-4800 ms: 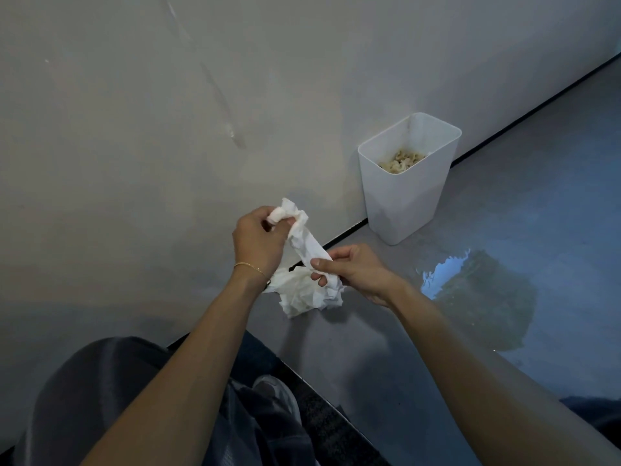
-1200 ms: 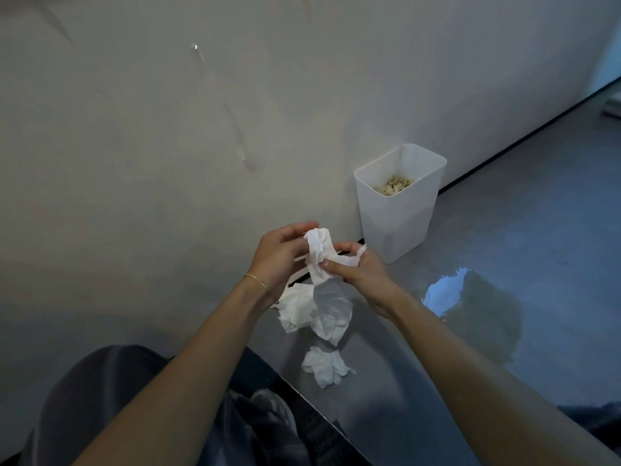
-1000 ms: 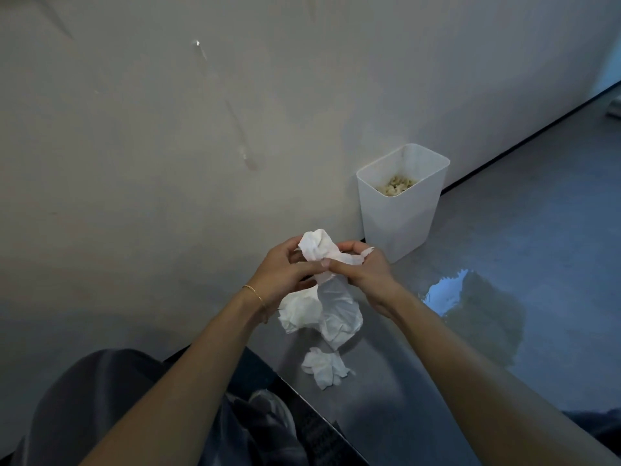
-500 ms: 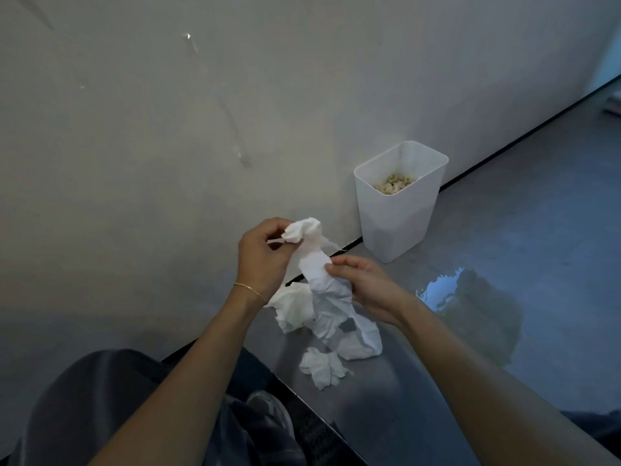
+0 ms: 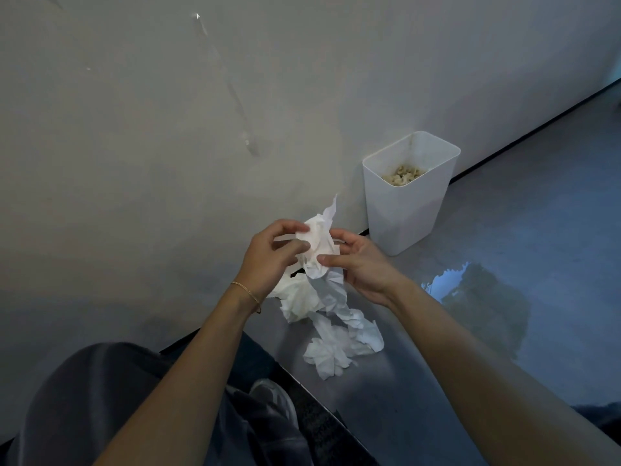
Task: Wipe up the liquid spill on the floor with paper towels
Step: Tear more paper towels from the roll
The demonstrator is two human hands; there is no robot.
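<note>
1. The liquid spill (image 5: pixel 480 297) is lying unwiped on the floor, well right of the hands.
2. The paper towel (image 5: pixel 319 243) is bunching tighter than a half-second ago, above the floor.
3. The left hand (image 5: pixel 268 260) and right hand (image 5: pixel 363 264) are both pinching it, probably readying a wipe.

Dim, cool-grey light, glossy floor (image 5: pixel 544 210) mirroring a bright blue patch — soft shadows, wide-angle bend at edges
</note>
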